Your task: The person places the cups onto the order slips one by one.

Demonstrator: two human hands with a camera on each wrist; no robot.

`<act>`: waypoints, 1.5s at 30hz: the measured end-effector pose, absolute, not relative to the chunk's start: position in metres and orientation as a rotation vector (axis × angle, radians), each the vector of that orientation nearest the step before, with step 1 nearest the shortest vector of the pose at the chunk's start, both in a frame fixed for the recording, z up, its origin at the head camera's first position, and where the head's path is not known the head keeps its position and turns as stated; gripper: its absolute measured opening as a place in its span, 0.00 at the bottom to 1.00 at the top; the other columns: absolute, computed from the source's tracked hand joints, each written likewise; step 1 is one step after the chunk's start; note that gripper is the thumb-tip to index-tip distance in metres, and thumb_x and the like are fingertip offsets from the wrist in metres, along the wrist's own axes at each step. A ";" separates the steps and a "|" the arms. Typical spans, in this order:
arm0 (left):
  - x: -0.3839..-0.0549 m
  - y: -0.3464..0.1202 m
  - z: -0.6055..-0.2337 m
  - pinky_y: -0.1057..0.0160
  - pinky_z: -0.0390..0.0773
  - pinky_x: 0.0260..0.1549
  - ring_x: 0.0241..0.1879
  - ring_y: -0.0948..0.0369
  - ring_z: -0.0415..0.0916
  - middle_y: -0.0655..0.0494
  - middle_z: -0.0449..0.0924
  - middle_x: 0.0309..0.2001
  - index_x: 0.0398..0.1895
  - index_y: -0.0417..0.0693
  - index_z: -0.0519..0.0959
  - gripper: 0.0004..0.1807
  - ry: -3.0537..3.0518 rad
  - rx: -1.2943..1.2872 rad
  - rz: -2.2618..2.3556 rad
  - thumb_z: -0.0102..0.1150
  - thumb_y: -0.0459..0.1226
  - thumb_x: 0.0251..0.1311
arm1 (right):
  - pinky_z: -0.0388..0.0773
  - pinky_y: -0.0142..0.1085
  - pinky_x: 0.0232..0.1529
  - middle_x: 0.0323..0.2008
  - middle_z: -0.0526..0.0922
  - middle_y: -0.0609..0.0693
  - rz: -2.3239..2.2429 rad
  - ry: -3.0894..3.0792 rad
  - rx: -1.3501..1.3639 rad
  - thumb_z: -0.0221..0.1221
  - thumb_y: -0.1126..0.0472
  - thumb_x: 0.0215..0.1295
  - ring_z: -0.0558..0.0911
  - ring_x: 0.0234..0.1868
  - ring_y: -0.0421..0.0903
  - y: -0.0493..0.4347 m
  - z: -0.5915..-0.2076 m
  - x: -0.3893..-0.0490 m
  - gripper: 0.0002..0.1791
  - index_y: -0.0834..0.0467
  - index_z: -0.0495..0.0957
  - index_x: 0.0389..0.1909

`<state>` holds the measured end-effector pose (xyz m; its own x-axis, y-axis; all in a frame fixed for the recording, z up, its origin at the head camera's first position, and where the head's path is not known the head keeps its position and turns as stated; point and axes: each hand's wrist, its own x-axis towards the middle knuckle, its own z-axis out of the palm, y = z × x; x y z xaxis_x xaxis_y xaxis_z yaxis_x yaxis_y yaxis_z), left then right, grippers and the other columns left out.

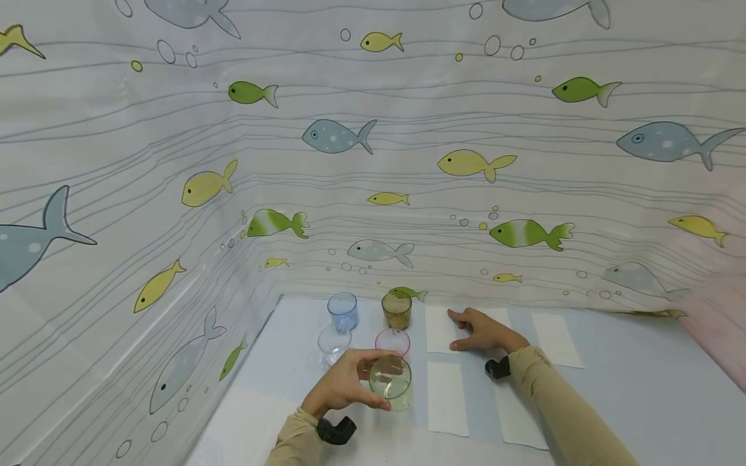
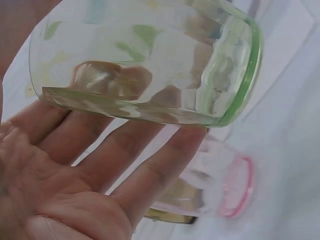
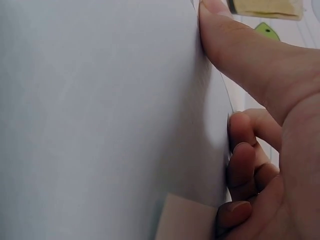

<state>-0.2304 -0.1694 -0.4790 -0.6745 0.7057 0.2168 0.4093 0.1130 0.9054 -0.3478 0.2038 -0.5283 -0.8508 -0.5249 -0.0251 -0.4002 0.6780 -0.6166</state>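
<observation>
A white cloth with printed fish stands in front of me and at my sides, and it is the largest thing here. Below it is the pale table. My sleeves are beige and come from the near side. On the table several white papers lie flat, apart from each other.

My right hand rests at the far left paper. The index finger is stretched out on this paper and the thumb is spread away from it, near the lower edge; this hand is grasping nothing. The paper lies under the fingertips and extends to the left of them.

My left hand is grasping the green glass: the thumb is on the near side and the fingers are on the far side. So the glass is between them, to the right of my palm. I cannot tell whether its bottom touches the table.

Just beyond these fingers is the pink glass, and to its left the clear glass. Behind them are the amber glass and the blue glass. At each wrist I have a small black device.
</observation>
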 end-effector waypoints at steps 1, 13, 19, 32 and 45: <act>-0.233 -0.170 -0.475 0.58 0.86 0.57 0.58 0.47 0.86 0.41 0.86 0.60 0.70 0.44 0.78 0.41 2.139 1.100 1.591 0.83 0.31 0.50 | 0.65 0.34 0.44 0.43 0.72 0.50 -0.913 2.690 -0.757 0.76 0.46 0.62 0.68 0.43 0.44 0.203 -0.529 -0.348 0.53 0.66 0.61 0.79; -0.289 -0.167 -0.416 0.55 0.85 0.59 0.58 0.50 0.86 0.45 0.86 0.61 0.71 0.45 0.78 0.41 2.342 1.093 1.567 0.83 0.32 0.51 | 0.68 0.35 0.46 0.44 0.73 0.49 -0.918 2.689 -0.712 0.78 0.46 0.60 0.69 0.44 0.45 0.205 -0.530 -0.350 0.54 0.64 0.62 0.80; -0.315 -0.157 -0.401 0.54 0.86 0.57 0.59 0.49 0.85 0.47 0.85 0.63 0.71 0.48 0.79 0.41 2.327 1.091 1.603 0.82 0.29 0.50 | 0.67 0.35 0.46 0.44 0.73 0.48 -0.901 2.693 -0.702 0.78 0.46 0.60 0.69 0.44 0.45 0.203 -0.530 -0.350 0.54 0.63 0.62 0.80; -0.349 -0.121 -0.406 0.56 0.84 0.61 0.63 0.49 0.83 0.43 0.83 0.65 0.70 0.51 0.79 0.39 2.229 1.067 1.645 0.81 0.28 0.51 | 0.69 0.36 0.48 0.45 0.74 0.48 -0.903 2.698 -0.666 0.77 0.45 0.60 0.69 0.44 0.44 0.205 -0.531 -0.351 0.54 0.61 0.62 0.80; -0.370 -0.088 -0.428 0.50 0.84 0.63 0.68 0.46 0.80 0.36 0.79 0.69 0.71 0.44 0.78 0.37 2.078 1.019 1.676 0.77 0.25 0.55 | 0.70 0.35 0.48 0.44 0.75 0.48 -0.913 2.695 -0.664 0.77 0.44 0.60 0.70 0.44 0.44 0.205 -0.530 -0.351 0.53 0.60 0.63 0.80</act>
<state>-0.3696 -0.0876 -0.4278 -0.7105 0.6728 0.2064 0.3440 0.0762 0.9359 -0.3512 0.2052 -0.5295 -0.8738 -0.4825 -0.0606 -0.3461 0.7047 -0.6193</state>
